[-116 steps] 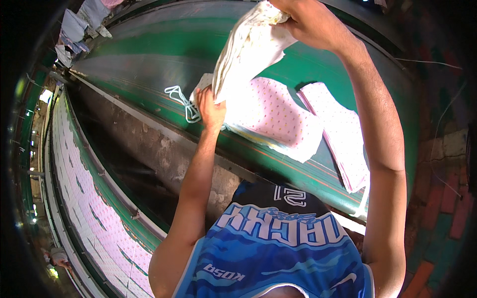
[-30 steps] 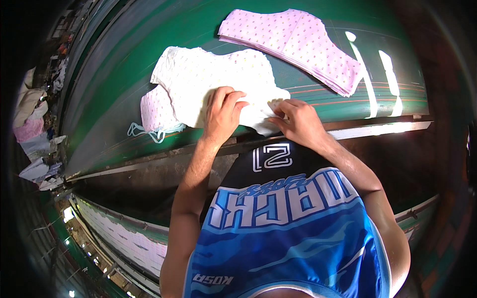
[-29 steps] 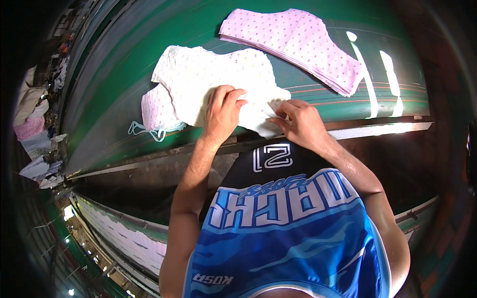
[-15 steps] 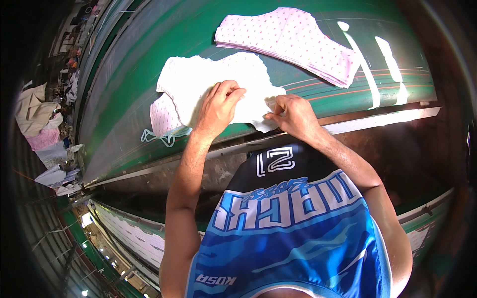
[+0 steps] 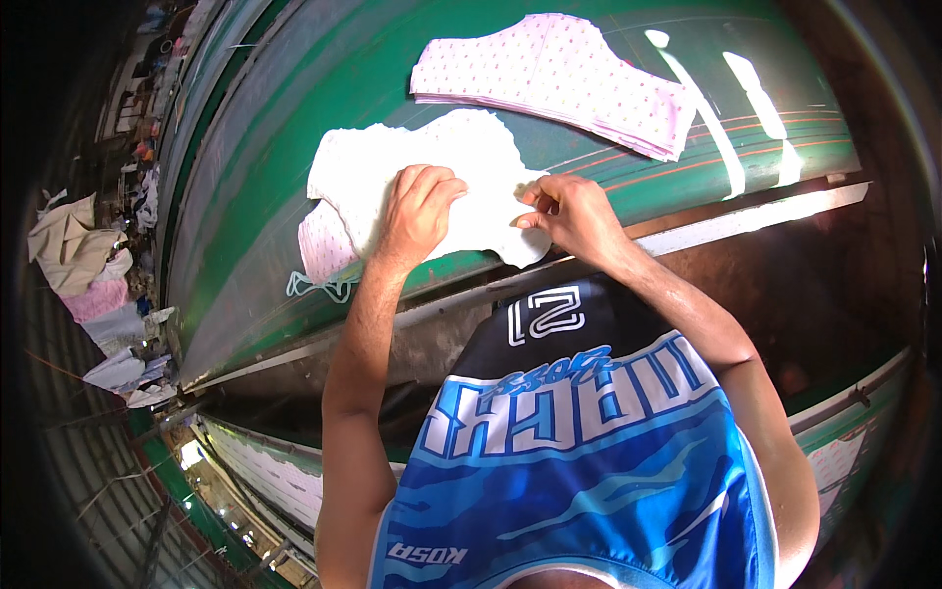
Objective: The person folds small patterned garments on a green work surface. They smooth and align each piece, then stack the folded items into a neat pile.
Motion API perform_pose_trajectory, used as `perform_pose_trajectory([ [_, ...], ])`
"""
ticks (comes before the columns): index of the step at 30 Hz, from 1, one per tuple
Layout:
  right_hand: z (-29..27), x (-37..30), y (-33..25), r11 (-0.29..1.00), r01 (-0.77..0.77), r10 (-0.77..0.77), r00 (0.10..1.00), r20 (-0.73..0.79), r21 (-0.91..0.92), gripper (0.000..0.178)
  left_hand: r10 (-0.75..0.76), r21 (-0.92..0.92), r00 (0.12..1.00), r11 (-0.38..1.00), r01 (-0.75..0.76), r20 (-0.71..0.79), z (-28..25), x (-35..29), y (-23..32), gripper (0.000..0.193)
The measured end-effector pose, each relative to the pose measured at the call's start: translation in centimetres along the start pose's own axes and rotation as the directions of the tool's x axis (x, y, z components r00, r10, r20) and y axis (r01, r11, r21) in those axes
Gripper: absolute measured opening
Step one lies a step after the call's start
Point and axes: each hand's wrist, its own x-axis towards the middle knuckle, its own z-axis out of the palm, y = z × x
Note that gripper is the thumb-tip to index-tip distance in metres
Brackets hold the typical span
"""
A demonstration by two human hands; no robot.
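Note:
A white fabric piece (image 5: 373,167) with wavy edges lies spread on the green table in front of me. My left hand (image 5: 417,211) rests on its middle, fingers bent and pressed together against the cloth. At the piece's right edge, my right hand (image 5: 574,218) pinches the cloth between thumb and forefinger. A pink dotted fabric part (image 5: 324,240) shows from under the white piece at its left, with thin pale ties (image 5: 319,287) below it. Farther back lies a neat stack of pink dotted cut fabric pieces (image 5: 559,79).
The green table (image 5: 255,196) curves across the view, with a pale strip (image 5: 756,218) along its near edge. Bright streaks of sunlight fall on its right side. Heaped cloths (image 5: 83,255) lie at the far left.
The view has shifted slightly. My left hand's fingers have settled flatter on the white fabric, and the gap between my right thumb and forefinger looks wider at the cloth's edge.

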Motion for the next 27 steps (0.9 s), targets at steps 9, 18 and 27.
perform_pose_trajectory([
  [9, 1.3, 0.8, 1.5, 0.999, -0.016, 0.016, 1.000, 0.000, -0.052, 0.031, -0.051, -0.176, 0.998, 0.983, 0.055, 0.026, 0.3, 0.2, -0.8, 0.022],
  [18, 0.9, 0.9, 0.6, 0.992, -0.054, 0.045, 0.995, 0.086, 0.114, 0.032, -0.036, 0.000, 0.988, 0.999, 0.036, 0.151, -0.7, 1.2, 0.2, 0.016],
  [27, -1.2, 0.3, -2.4, 0.974, -0.149, 0.139, 0.988, 0.073, 0.168, 0.033, -0.035, -0.089, 0.996, 0.995, 0.043, 0.087, 0.0, 0.8, -0.3, 0.017],
])
